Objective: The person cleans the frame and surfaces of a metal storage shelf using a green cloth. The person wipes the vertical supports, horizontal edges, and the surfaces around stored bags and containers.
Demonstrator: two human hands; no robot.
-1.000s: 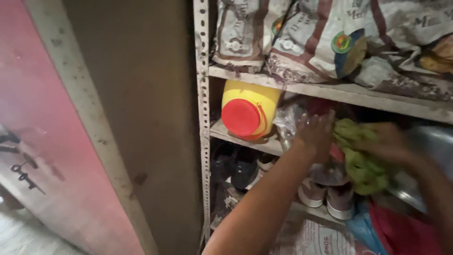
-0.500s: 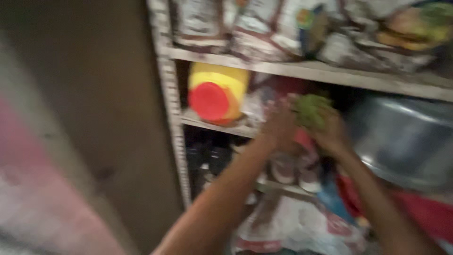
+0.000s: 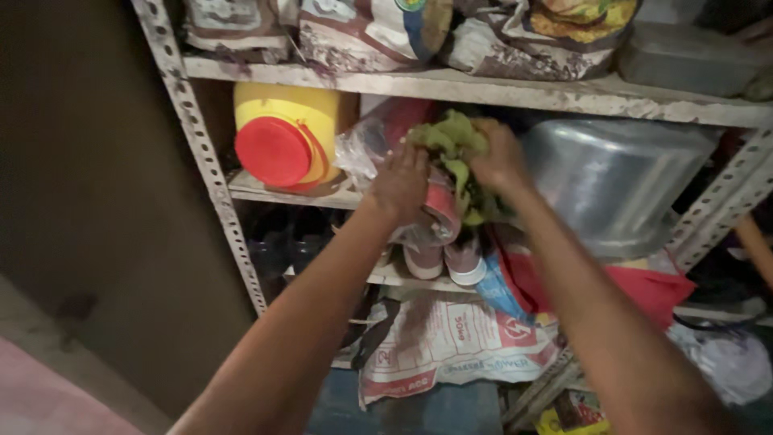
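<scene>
Green cloth bunched at the front of the middle shelf, both your hands on it.

Your right hand has its grip closed over the top of the cloth; your left hand lies flat against the cloth's left side, fingers spread, nothing clasped. The cloth hangs downward from your right grip, between the yellow jar and the metal tub.

The yellow jar and steel basin hem the narrow shelf gap between them.
</scene>
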